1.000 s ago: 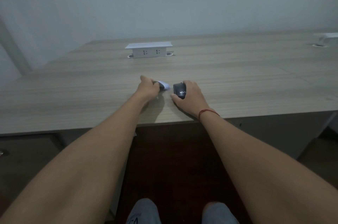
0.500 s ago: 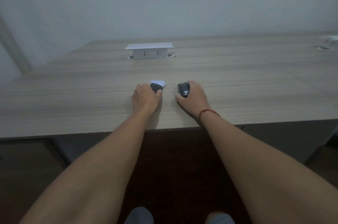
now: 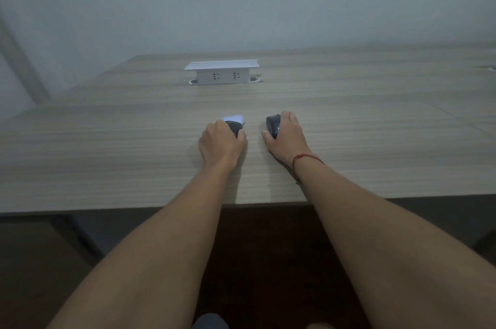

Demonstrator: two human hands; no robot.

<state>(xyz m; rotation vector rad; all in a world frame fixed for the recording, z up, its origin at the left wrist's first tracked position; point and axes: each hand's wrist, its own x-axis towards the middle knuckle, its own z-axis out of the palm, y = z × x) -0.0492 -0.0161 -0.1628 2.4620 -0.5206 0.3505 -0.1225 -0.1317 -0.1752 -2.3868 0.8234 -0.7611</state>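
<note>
My right hand (image 3: 285,136) grips a dark computer mouse (image 3: 272,125) on the wooden desk (image 3: 134,146), with the mouse tilted onto its side. My left hand (image 3: 221,142) holds a small dark object with a white piece (image 3: 236,120) sticking out past the fingers. The two hands lie close together near the desk's front, a short gap between them. A red string circles my right wrist.
A white pop-up socket box (image 3: 222,72) stands at the back middle of the desk. The desk's front edge (image 3: 134,209) runs below my forearms. A plain wall rises behind. My knees show at the bottom.
My two hands have drawn apart: the left hand with the white-and-dark object moved left, and the right hand tipped the mouse onto its side. The view also shifted slightly.
</note>
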